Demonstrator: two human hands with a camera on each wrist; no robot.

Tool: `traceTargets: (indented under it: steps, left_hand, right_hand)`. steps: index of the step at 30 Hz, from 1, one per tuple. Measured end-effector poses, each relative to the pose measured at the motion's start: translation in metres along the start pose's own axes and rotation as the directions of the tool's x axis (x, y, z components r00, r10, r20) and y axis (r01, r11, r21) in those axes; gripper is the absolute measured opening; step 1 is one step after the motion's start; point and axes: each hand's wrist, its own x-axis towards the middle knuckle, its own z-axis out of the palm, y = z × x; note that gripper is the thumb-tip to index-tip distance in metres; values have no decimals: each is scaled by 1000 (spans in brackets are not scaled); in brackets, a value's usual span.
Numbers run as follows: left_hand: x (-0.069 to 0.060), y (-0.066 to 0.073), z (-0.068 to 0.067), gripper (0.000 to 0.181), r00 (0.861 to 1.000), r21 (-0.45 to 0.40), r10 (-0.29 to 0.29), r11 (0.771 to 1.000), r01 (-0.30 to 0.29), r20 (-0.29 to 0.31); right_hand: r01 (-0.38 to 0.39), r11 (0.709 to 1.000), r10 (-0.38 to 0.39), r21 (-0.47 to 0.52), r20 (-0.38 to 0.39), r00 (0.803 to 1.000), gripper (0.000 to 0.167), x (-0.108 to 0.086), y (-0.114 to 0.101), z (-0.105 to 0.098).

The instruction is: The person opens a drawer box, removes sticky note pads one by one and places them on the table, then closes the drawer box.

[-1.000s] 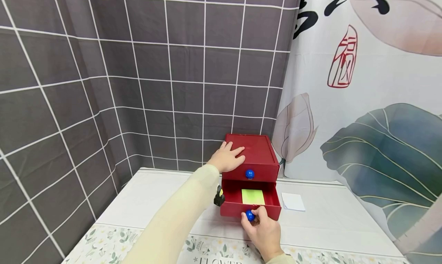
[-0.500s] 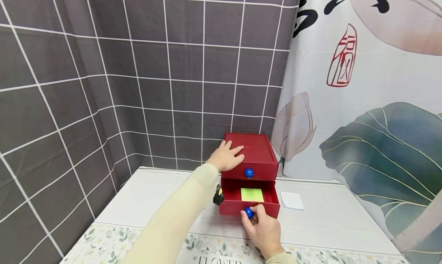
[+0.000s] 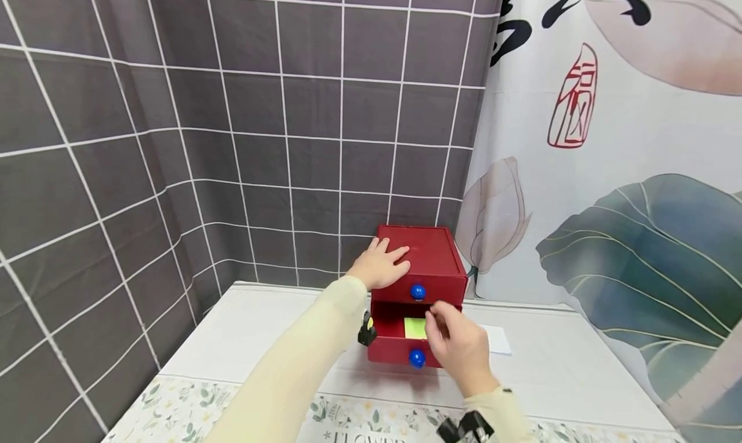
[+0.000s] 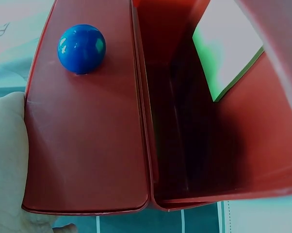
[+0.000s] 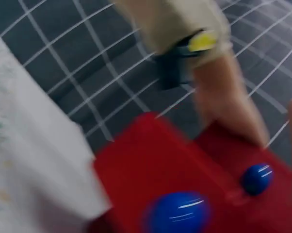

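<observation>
A red two-drawer box (image 3: 431, 250) has my left hand (image 3: 379, 264) spread on its top, fingers straight. Its lower drawer (image 3: 387, 349) is pulled out, with a blue round knob (image 3: 417, 358) on the front. Inside lies a yellow-green pad of sticky notes (image 3: 414, 328), pale in the left wrist view. Over the right part of that drawer is my right hand (image 3: 460, 343), off the knob, its fingers loosely bent and nothing visible in them. The closed upper drawer has its own blue knob (image 3: 417, 292). In the right wrist view the box is blurred.
Just right of the box lies a white paper pad (image 3: 498, 340), partly behind my right hand. The box stands on a white tabletop (image 3: 556, 372) with a floral cloth strip (image 3: 191, 401) along the front. A dark grid curtain (image 3: 278, 147) hangs behind.
My right hand has let go of the lower drawer's knob and moved up and right, over the drawer. The left hand and the drawer stay where they were.
</observation>
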Motion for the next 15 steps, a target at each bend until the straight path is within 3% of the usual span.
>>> traceTargets:
  steps: [2, 3, 4, 6, 8, 10, 11, 13, 15]
  left_hand:
    - [0, -1, 0, 61, 1000, 12, -6, 1000, 6, -3]
    - [-1, -2, 0, 61, 1000, 17, -8, 1000, 8, -2]
    - [-1, -2, -1, 61, 1000, 14, -7, 1000, 7, -1]
    - [-1, -2, -2, 61, 1000, 9, -3, 1000, 3, 0]
    - [-1, -1, -2, 60, 1000, 10, 0, 1000, 0, 3]
    - [-1, 0, -2, 60, 1000, 4, 2, 1000, -2, 3]
    - [-1, 0, -1, 60, 1000, 7, 2, 1000, -2, 6]
    - [-1, 0, -1, 60, 1000, 10, 2, 1000, -2, 10]
    - [0, 1, -1, 60, 1000, 12, -1, 1000, 1, 10]
  right_hand:
    - [31, 998, -41, 59, 175, 984, 7, 15, 12, -3]
    - [39, 996, -61, 84, 275, 960, 6, 20, 19, -3]
    - [40, 993, -81, 115, 378, 922, 9, 25, 25, -3]
    - [21, 985, -116, 171, 571, 813, 16, 32, 38, -3]
    - [-27, 978, -131, 205, 719, 683, 17, 36, 49, -1]
    - [-80, 974, -132, 212, 817, 561, 19, 39, 58, 1]
    - [-95, 973, -135, 212, 849, 511, 21, 40, 61, 2]
    - [-92, 972, -155, 215, 886, 437, 24, 42, 65, 5]
    - [-67, 969, -193, 236, 902, 387, 24, 43, 65, 9]
